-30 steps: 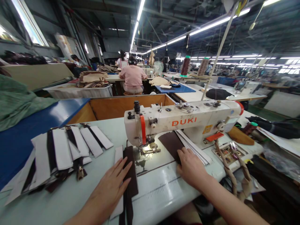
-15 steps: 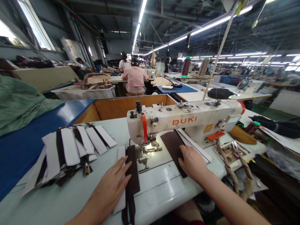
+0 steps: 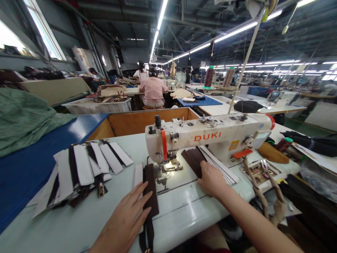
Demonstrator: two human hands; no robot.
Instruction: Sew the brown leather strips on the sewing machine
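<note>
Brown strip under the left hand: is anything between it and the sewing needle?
Nothing visible. The long dark brown leather-like strip lies touched by the left hand, just left of the presser foot of the white sewing machine; only bare metal plate shows between them.

Green cloth (image 3: 23, 119) lies on the blue surface (image 3: 31, 165) at left. A brown thread cone (image 3: 209, 76) stands upright behind. A person in pink (image 3: 153, 89) sits beyond the wooden bin (image 3: 147, 119).

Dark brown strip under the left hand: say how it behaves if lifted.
Probably floppy: the dark brown strip has a narrow tail trailing limp to the sewing table edge. Likely light: the left hand pins it with flat fingers. Could slide on that glossy top.
</note>
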